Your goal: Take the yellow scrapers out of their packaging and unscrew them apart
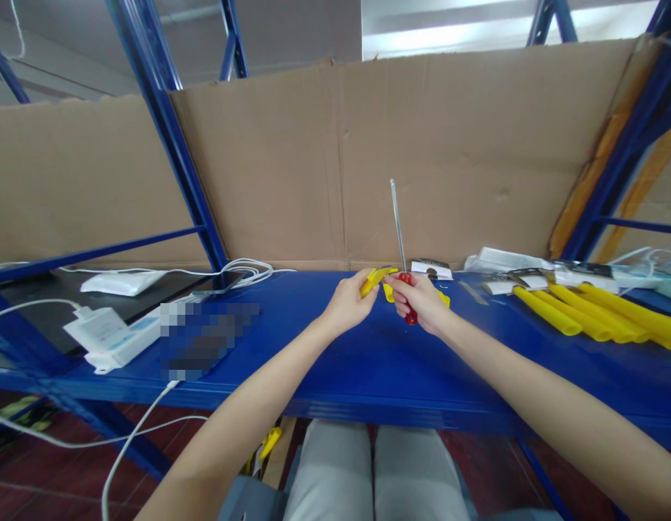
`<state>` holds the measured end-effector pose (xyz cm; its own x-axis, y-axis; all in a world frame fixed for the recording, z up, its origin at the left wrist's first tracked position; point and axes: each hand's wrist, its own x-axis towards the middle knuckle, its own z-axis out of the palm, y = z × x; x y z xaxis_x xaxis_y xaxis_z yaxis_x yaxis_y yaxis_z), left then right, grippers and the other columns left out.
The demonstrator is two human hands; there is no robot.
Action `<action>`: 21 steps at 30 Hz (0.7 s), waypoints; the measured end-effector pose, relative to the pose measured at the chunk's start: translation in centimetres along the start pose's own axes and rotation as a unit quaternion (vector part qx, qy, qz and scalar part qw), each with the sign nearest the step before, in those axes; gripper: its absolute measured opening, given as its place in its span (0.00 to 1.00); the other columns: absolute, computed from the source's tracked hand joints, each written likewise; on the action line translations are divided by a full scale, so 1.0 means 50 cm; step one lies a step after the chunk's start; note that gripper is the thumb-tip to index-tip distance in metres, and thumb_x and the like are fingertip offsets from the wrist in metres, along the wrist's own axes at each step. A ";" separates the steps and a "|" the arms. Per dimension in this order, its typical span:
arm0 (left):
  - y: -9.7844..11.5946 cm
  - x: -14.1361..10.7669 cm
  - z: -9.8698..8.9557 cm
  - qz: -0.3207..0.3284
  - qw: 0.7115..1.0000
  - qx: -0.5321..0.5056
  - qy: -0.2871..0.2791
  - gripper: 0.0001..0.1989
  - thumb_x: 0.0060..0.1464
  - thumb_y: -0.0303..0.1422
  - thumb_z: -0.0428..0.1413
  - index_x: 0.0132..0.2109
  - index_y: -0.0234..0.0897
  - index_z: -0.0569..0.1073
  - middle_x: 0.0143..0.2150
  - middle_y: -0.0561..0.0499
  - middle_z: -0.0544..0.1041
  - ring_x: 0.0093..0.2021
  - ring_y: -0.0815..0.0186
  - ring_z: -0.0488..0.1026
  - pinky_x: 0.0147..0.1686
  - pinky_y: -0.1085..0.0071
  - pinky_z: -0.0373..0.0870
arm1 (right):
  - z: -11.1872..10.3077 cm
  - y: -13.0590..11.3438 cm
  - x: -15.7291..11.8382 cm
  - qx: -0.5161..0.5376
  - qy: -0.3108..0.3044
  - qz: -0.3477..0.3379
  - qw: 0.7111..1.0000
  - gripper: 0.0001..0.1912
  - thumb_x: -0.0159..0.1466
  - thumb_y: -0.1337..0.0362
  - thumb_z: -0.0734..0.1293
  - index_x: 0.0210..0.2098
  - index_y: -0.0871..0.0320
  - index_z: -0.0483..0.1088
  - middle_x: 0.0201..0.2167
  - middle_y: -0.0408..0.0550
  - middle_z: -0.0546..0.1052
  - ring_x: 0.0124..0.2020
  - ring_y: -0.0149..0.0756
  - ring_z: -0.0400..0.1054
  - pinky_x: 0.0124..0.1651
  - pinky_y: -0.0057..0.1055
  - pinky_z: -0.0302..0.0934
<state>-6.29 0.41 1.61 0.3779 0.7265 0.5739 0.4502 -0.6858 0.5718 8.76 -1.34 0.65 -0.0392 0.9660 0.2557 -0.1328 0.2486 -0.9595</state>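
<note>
Above the blue counter (335, 369), my left grip (347, 302) clasps a yellow piece (372, 282), my right grip (426, 298) a red-handled screwdriver (399, 231), shaft upward; steady wrists would best control their close meeting.

Right hand (420, 300) covered part of red handle (411, 317). Left hand (350, 304) hid part of yellow piece (373, 279). Dark object (208, 344) was pixelated, unidentifiable. Rightmost yellow tube (636, 312) got cut by frame edge.

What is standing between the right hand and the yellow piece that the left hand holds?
Nothing visible. The right hand is close beside the yellow piece, and its red-handled screwdriver points upward.
</note>
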 end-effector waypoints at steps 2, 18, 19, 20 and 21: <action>0.000 -0.001 0.001 0.005 1.000 0.011 0.000 0.15 0.54 0.26 0.52 0.48 0.31 0.74 0.39 0.48 0.80 0.37 0.65 0.76 0.38 0.72 0.69 | 0.001 0.000 -0.001 0.003 0.003 0.006 1.000 0.17 0.51 0.55 0.73 0.25 0.55 0.60 0.11 0.30 0.58 0.10 0.20 0.49 0.13 0.23 0.46; -0.006 -0.002 0.014 0.026 0.995 0.095 -0.030 0.19 0.55 0.26 0.51 0.54 0.32 0.70 0.42 0.44 0.80 0.38 0.61 0.77 0.43 0.65 0.70 | 0.003 0.003 0.014 0.019 0.040 0.019 0.999 0.11 0.51 0.66 0.65 0.21 0.54 0.55 0.10 0.31 0.56 0.10 0.21 0.47 0.12 0.21 0.47; -0.007 -0.002 0.015 0.027 0.994 0.099 -0.032 0.19 0.55 0.26 0.51 0.55 0.33 0.70 0.41 0.44 0.80 0.38 0.61 0.77 0.43 0.65 0.70 | 0.004 0.003 0.013 0.022 0.044 0.019 0.999 0.11 0.51 0.66 0.65 0.21 0.54 0.54 0.10 0.31 0.56 0.10 0.21 0.48 0.12 0.21 0.47; -0.008 -0.002 0.016 0.028 0.994 0.103 -0.033 0.19 0.55 0.26 0.51 0.55 0.33 0.70 0.41 0.44 0.80 0.38 0.62 0.77 0.43 0.66 0.71 | 0.005 0.004 0.013 0.024 0.047 0.018 0.998 0.11 0.50 0.66 0.64 0.20 0.54 0.54 0.10 0.31 0.56 0.09 0.21 0.48 0.12 0.21 0.47; -0.009 -0.002 0.017 0.029 0.993 0.107 -0.033 0.19 0.55 0.26 0.51 0.55 0.34 0.70 0.42 0.44 0.80 0.38 0.61 0.77 0.43 0.66 0.71 | 0.005 0.004 0.013 0.024 0.046 0.018 0.999 0.11 0.50 0.66 0.65 0.20 0.54 0.55 0.10 0.31 0.56 0.09 0.21 0.48 0.12 0.22 0.47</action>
<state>-5.82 0.69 0.80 0.4563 0.6923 0.5590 0.5857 -0.7066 0.3970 8.45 -0.70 0.65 0.0451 0.9774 0.2067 -0.1804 0.2115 -0.9606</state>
